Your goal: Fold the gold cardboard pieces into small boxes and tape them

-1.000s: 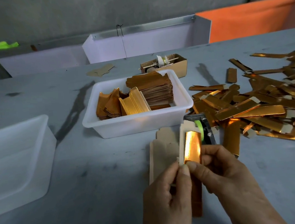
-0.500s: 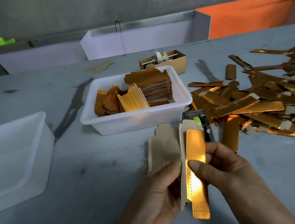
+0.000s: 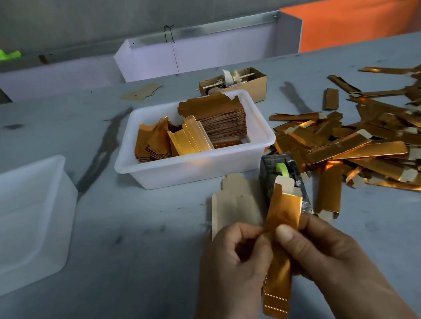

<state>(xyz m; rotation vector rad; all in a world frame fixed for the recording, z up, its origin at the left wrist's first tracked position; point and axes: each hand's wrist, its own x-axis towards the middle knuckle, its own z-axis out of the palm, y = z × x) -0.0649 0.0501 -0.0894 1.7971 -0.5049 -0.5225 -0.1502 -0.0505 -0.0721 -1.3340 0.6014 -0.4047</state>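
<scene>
Gold cardboard piece [image 3: 281, 214], partly folded, is pinched between the left hand [image 3: 235, 266] and right hand [image 3: 322, 256] above the grey table [image 3: 137, 267]; a tape dispenser [image 3: 283, 170] sits just beyond, folded gold boxes [image 3: 371, 145] heaped to the right.

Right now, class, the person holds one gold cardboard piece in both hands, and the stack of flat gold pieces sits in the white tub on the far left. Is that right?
Not quite. The head view shows both hands, left hand and right hand, holding the gold cardboard piece, but the stack of flat gold pieces sits in the middle white tub, not the far-left one.
</scene>
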